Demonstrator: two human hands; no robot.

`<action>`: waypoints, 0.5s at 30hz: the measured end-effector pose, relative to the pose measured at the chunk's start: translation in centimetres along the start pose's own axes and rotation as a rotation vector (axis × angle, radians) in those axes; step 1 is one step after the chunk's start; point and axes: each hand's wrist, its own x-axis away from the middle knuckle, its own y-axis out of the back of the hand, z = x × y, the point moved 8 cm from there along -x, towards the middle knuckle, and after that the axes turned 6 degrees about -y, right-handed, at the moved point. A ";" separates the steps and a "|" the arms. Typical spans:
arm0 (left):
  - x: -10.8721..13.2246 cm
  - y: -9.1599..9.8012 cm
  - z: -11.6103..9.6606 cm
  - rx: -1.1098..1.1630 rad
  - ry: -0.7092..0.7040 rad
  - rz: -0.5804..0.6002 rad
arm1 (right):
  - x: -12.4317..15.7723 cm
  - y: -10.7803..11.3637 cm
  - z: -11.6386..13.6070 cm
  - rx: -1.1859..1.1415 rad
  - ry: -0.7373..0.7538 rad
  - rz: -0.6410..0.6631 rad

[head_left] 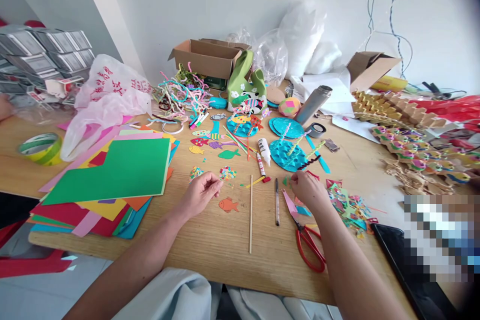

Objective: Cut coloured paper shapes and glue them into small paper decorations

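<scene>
My left hand (203, 192) is pinched closed above the table, between a pile of tiny coloured paper bits (227, 173) and an orange paper fish (228, 204). Whatever its fingertips hold is too small to make out. My right hand (308, 189) rests with fingers curled down beside small green scraps (286, 180); its fingertips are partly hidden. Between the hands lie a thin wooden stick (251, 217) and a pen (277, 202). Red-handled scissors (309, 247) lie partly under my right forearm. Farther off are a white glue bottle (264, 151), a marker (260, 164) and a green paper fish (229, 154).
Coloured paper sheets (112, 170) are stacked at left near a tape roll (40, 149). Pipe cleaners (180, 97), a green bag (243, 85), blue decorated discs (288, 154) and a metal flask (314, 104) stand behind. Paper scraps (350, 207) and a black tablet-like object (408, 265) lie right.
</scene>
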 end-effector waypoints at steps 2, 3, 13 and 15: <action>0.0 0.1 0.1 0.000 -0.002 -0.002 | -0.1 0.0 0.0 -0.004 0.000 0.011; 0.0 0.1 0.1 -0.001 -0.004 -0.002 | -0.2 0.0 0.0 -0.007 -0.003 0.014; 0.0 -0.2 -0.4 -0.006 -0.016 0.015 | -0.7 -0.2 0.7 -0.064 0.000 0.004; 0.0 -0.2 -0.6 -0.004 -0.017 0.013 | -0.7 0.1 0.7 -0.099 0.008 -0.007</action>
